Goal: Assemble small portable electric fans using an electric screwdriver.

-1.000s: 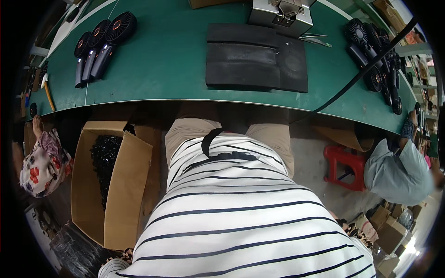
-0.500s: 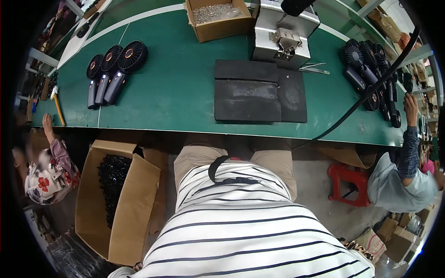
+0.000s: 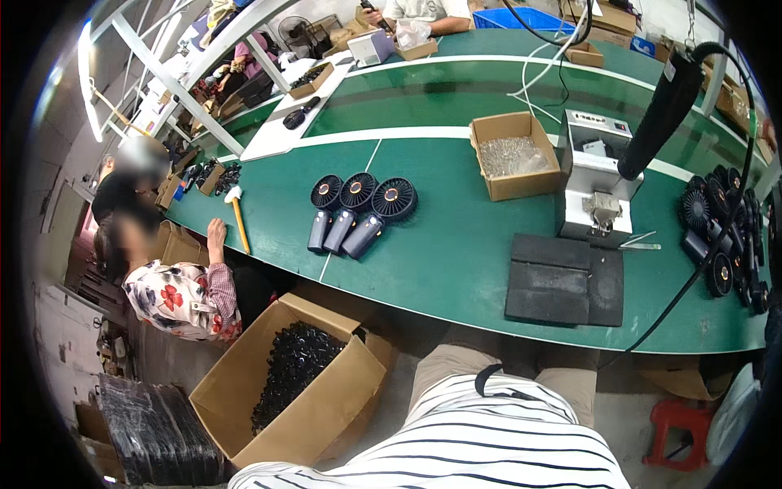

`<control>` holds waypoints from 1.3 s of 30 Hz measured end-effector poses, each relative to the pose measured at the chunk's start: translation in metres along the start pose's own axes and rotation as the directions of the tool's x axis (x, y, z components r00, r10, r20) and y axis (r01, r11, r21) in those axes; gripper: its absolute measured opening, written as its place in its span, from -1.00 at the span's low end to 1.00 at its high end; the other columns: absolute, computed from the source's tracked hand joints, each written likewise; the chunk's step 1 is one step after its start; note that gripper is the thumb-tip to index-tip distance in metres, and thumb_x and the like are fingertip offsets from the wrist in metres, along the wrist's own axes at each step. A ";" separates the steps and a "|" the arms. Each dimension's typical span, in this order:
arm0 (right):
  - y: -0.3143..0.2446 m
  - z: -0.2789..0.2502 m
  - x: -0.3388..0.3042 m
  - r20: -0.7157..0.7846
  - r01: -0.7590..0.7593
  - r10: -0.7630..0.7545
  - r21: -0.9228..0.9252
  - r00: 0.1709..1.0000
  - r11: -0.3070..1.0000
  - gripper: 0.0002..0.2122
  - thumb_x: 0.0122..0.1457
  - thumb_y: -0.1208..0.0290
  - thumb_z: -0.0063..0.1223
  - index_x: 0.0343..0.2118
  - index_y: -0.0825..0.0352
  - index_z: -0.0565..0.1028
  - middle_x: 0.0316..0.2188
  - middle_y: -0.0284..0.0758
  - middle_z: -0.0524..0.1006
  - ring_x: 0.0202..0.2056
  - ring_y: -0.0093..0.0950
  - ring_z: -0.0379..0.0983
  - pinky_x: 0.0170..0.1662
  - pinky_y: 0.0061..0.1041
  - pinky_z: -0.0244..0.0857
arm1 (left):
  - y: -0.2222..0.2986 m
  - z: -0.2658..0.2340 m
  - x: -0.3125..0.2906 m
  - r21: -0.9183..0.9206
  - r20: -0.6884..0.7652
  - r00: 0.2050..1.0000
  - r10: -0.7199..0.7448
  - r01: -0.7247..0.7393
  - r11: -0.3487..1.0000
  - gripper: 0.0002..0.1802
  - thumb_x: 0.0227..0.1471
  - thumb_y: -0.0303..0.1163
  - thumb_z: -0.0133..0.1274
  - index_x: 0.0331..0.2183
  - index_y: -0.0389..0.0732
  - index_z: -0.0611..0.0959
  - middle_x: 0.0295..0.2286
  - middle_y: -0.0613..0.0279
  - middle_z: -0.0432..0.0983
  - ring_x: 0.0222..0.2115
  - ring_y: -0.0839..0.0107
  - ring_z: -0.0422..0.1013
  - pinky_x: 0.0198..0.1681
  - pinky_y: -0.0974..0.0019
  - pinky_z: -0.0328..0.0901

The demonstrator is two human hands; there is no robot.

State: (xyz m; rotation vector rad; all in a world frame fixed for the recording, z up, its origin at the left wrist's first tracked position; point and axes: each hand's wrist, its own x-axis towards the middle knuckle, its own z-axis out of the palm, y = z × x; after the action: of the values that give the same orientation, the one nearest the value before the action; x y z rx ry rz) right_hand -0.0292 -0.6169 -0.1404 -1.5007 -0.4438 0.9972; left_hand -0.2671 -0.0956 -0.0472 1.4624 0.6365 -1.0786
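Blk pad (image 3: 547,289): matte, scuffed, rectangular, stepped. 3 dk fans (image 3: 357,193): round slatted heads, smooth handles. Metal fixture (image 3: 582,183): shiny, boxy. Both hands out of frame, can't tell grip.

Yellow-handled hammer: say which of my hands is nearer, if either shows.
Neither, left or right, can be called nearer: both hands are out of view. The hammer lies on the green table beside a co-worker's hand.

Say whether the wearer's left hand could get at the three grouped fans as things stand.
Probably yes, though the left hand is out of view: the three fans lie uncovered on the green bench, with nothing on it between them and its near edge.
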 end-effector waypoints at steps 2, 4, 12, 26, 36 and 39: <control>-0.003 -0.009 0.018 0.019 0.036 -0.036 -0.007 0.999 0.999 -0.64 0.23 0.25 0.09 0.02 0.28 0.38 -0.16 -0.32 0.48 -0.14 -0.51 0.42 -0.07 -0.51 0.32 | 0.006 -0.004 0.003 0.007 -0.010 1.000 0.017 -0.017 1.000 -0.39 0.27 -0.12 -0.16 0.19 -0.34 0.28 0.16 0.12 0.24 0.11 0.35 0.21 0.21 0.37 0.07; -0.005 -0.013 0.028 0.033 0.053 -0.052 -0.009 0.998 0.999 -0.64 0.23 0.24 0.09 0.02 0.27 0.38 -0.15 -0.31 0.48 -0.13 -0.51 0.42 -0.06 -0.51 0.32 | 0.010 -0.006 0.004 0.012 -0.003 1.000 0.023 -0.023 1.000 -0.39 0.27 -0.13 -0.16 0.19 -0.34 0.28 0.16 0.12 0.24 0.11 0.35 0.21 0.21 0.37 0.07; -0.008 -0.028 0.015 0.063 -0.016 0.017 -0.007 0.998 1.000 -0.63 0.24 0.23 0.08 0.04 0.27 0.37 -0.12 -0.31 0.47 -0.10 -0.51 0.41 -0.04 -0.51 0.31 | 0.008 0.019 0.026 -0.019 0.138 0.990 -0.004 0.007 1.000 -0.39 0.27 -0.15 -0.14 0.19 -0.35 0.28 0.16 0.12 0.23 0.11 0.36 0.21 0.21 0.37 0.08; -0.022 -0.059 -0.025 0.078 -0.156 0.155 0.004 0.985 0.988 -0.61 0.25 0.21 0.06 0.07 0.25 0.35 -0.07 -0.29 0.46 -0.06 -0.50 0.38 -0.01 -0.50 0.29 | 0.033 0.077 0.056 -0.038 0.395 0.918 -0.037 0.057 0.998 -0.40 0.27 -0.19 -0.11 0.19 -0.37 0.27 0.17 0.12 0.21 0.11 0.36 0.21 0.20 0.37 0.08; -0.030 -0.061 -0.029 0.087 -0.171 0.166 0.051 0.982 0.984 -0.60 0.26 0.19 0.05 0.09 0.24 0.33 -0.03 -0.28 0.45 -0.03 -0.50 0.37 0.01 -0.50 0.28 | 0.089 0.082 0.115 -0.240 0.077 0.951 0.301 -0.275 0.931 -0.57 0.30 -0.27 -0.22 0.09 -0.31 0.36 0.00 0.16 0.33 0.02 0.43 0.24 0.11 0.38 0.14; -0.033 -0.063 -0.026 0.095 -0.166 0.160 0.058 0.982 0.984 -0.59 0.26 0.18 0.05 0.10 0.24 0.33 -0.02 -0.28 0.45 -0.02 -0.50 0.37 0.02 -0.50 0.28 | 0.103 0.087 0.127 -0.028 0.007 0.882 0.472 -0.472 0.881 -0.59 0.28 -0.26 -0.18 0.05 -0.30 0.39 0.03 0.03 0.34 0.05 0.28 0.26 0.12 0.29 0.14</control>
State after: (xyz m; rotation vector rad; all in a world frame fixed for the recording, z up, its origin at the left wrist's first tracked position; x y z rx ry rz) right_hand 0.0148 -0.6684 -0.1067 -1.4548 -0.3523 1.2014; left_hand -0.1465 -0.2238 -0.1054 1.4846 0.2556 -0.6916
